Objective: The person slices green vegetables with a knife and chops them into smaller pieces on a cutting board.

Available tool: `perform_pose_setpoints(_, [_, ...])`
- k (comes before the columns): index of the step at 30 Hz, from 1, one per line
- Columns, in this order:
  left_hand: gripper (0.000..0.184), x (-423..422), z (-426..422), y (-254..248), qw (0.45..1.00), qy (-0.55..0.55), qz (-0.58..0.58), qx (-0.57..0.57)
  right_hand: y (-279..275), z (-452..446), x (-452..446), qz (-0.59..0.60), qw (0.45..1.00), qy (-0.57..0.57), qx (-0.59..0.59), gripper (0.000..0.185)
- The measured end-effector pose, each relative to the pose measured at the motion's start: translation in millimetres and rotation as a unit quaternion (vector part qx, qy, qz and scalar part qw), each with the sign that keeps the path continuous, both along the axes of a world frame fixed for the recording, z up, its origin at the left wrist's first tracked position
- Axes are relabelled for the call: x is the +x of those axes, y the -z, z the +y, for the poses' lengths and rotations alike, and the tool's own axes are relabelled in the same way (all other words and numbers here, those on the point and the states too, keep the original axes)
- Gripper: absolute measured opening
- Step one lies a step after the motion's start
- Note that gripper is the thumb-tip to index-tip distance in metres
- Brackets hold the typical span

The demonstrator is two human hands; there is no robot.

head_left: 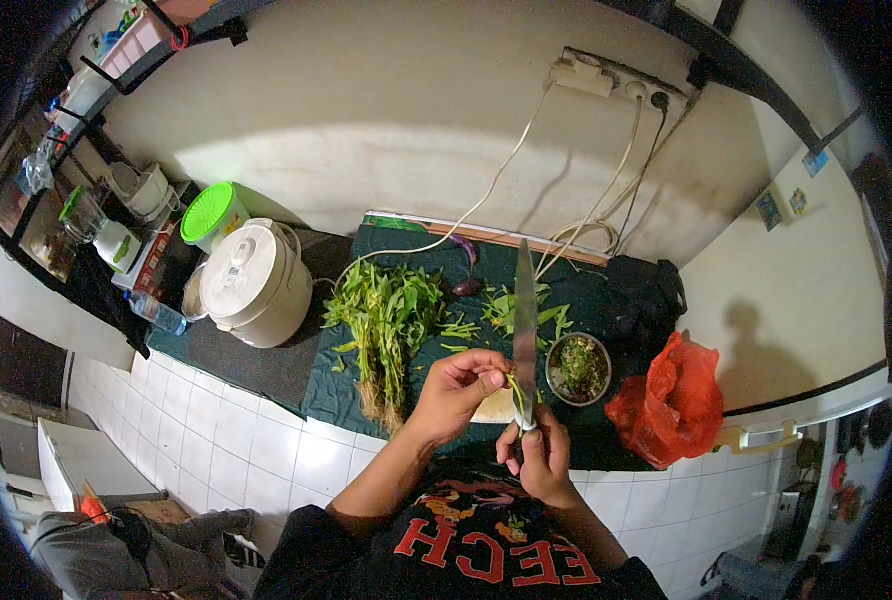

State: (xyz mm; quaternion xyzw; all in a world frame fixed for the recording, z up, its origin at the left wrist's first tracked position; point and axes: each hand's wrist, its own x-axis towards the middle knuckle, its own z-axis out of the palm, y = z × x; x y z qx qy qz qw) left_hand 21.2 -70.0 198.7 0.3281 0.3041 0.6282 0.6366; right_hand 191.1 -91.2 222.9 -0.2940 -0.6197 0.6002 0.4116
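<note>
My left hand (458, 392) pinches a thin green stem (514, 388) between thumb and fingers, close to the blade of a long knife (525, 310). The knife points up and away from me, its pale handle inside the closed fingers of my right hand (538, 455). Partly hidden under my hands is a pale board (496, 408). To the left on the dark cloth lies a bunch of leafy greens (386, 310) with roots. Cut stem pieces (459, 329) and loose leaves (541, 318) lie beyond my hands. A round bowl (579, 370) of green bits stands on the right.
Two purple eggplants (467, 287) lie at the back. A red plastic bag (671, 405) sits at the right edge. On the left are a white rice cooker (256, 285), a green-lidded tub (213, 215) and a water bottle (156, 313). Cables hang from a wall socket (616, 80).
</note>
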Motion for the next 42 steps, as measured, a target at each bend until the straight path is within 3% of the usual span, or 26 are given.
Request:
perform_pose_setpoints(7, [0.015,1,-4,-5,0.999,-0.02,0.049,-0.006,12,-2,2,0.017,0.999,-0.02,0.037,0.048])
perform_pose_setpoints(10, [0.027,0,-3,-11,0.995,-0.038,0.09,0.024,5,-2,3,-0.012,1.0,-0.015,0.016,0.045])
perform_pose_setpoints(12, [0.045,1,-2,-22,0.999,-0.017,-0.032,0.017,6,-2,5,-0.012,1.0,-0.022,0.008,0.046])
perform_pose_setpoints(13, [0.045,0,-1,-22,0.999,-0.017,-0.031,0.017,7,-2,6,-0.011,1.0,-0.029,0.001,0.047])
perform_pose_setpoints(15, [0.065,-2,0,-21,0.999,-0.019,0.036,-0.002,7,-3,8,-0.015,0.999,-0.036,-0.003,0.048])
perform_pose_setpoints(25, [0.074,-7,6,18,0.995,0.008,0.096,-0.016,3,-10,6,-0.042,0.993,-0.014,-0.111,0.045])
perform_pose_setpoints(27, [0.07,-2,9,33,0.999,0.02,-0.008,-0.048,7,-11,9,-0.026,0.987,-0.001,-0.158,0.045])
perform_pose_setpoints(36, [0.056,-5,33,166,0.983,-0.02,-0.047,-0.177,47,-25,56,0.034,0.94,0.154,-0.302,0.044])
perform_pose_setpoints(38, [0.049,0,39,213,0.969,-0.082,0.056,-0.227,63,-28,65,0.041,0.936,0.148,-0.318,0.042])
perform_pose_setpoints(40, [0.042,4,46,255,0.971,-0.09,0.086,-0.206,85,-30,73,0.016,0.921,0.178,-0.345,0.042])
perform_pose_setpoints(42, [0.04,10,52,278,0.939,-0.104,0.224,-0.238,102,-38,86,0.021,0.907,0.195,-0.372,0.044])
